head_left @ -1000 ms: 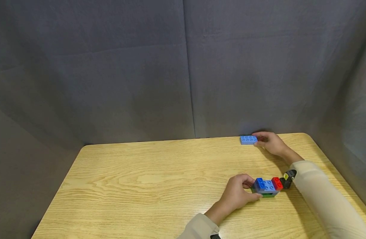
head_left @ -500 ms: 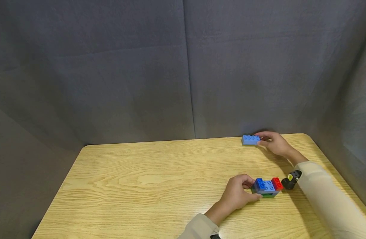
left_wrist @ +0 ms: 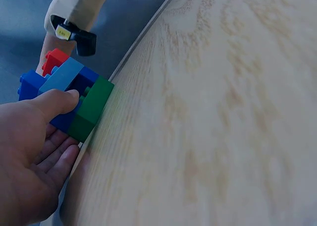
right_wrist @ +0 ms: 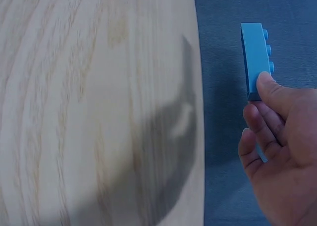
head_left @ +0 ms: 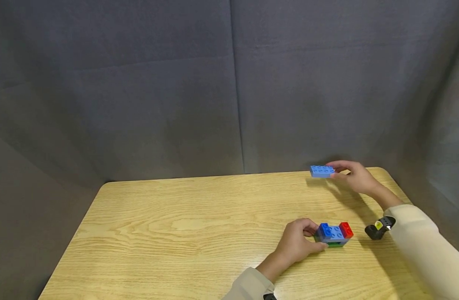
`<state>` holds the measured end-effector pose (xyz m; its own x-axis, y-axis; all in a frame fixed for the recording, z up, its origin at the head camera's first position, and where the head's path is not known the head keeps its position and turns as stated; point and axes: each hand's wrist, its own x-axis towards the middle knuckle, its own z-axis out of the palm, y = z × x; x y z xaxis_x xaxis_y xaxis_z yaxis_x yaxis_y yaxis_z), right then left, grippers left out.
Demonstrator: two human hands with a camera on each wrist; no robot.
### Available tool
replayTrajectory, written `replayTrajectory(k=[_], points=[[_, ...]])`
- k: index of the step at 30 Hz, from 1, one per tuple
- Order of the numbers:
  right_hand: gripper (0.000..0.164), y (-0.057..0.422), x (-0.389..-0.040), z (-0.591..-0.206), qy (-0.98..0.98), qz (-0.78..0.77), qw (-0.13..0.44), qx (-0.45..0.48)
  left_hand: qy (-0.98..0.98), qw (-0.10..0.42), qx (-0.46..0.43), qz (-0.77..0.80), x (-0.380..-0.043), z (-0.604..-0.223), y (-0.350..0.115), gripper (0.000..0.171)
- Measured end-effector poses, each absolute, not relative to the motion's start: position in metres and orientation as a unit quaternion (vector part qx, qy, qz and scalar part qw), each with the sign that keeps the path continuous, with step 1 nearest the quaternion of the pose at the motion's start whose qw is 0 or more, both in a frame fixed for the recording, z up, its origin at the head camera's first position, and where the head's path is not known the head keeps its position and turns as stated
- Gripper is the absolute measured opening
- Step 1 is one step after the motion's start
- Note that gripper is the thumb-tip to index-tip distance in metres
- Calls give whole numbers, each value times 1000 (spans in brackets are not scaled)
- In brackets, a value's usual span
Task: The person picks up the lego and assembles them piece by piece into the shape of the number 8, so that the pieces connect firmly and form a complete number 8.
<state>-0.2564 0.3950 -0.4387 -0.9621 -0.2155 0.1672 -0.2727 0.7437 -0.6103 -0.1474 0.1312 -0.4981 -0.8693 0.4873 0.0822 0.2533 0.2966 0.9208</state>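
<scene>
Between thumb and fingers, my right hand (head_left: 358, 177) pinches a light blue toy brick (head_left: 321, 171) by its right end, raised off the table near the far edge. In the right wrist view the brick (right_wrist: 256, 60) shows studs along one side, with the thumb across its lower end. My left hand (head_left: 298, 241) grips the left end of a small brick build (head_left: 335, 234) standing on the table. The build (left_wrist: 91, 107) has a green base, blue bricks above it, a light blue brick across, and a dark blue and a red brick on top.
The wooden table (head_left: 169, 233) has a rounded far right corner. Grey cloth (head_left: 169, 91) hangs behind it and at both sides. A black wrist camera (head_left: 379, 227) sits at the right cuff, to the right of the build.
My right hand has lifted the light blue brick off the table and carried it a little to the right. The left hand and the build stay almost where they were.
</scene>
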Motion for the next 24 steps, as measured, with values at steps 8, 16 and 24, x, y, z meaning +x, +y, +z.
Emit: replayTrajectory(k=[8, 16, 24], points=[[36, 400, -242, -426, -937, 316, 54, 139, 796, 113, 228, 549, -147, -498, 131, 31], [35, 394, -225, -414, -930, 319, 71, 171, 796, 111, 229, 549, -148, -499, 133, 31], [36, 388, -202, -408, -925, 312, 96, 196, 797, 107, 232, 547, -148, -499, 132, 32]])
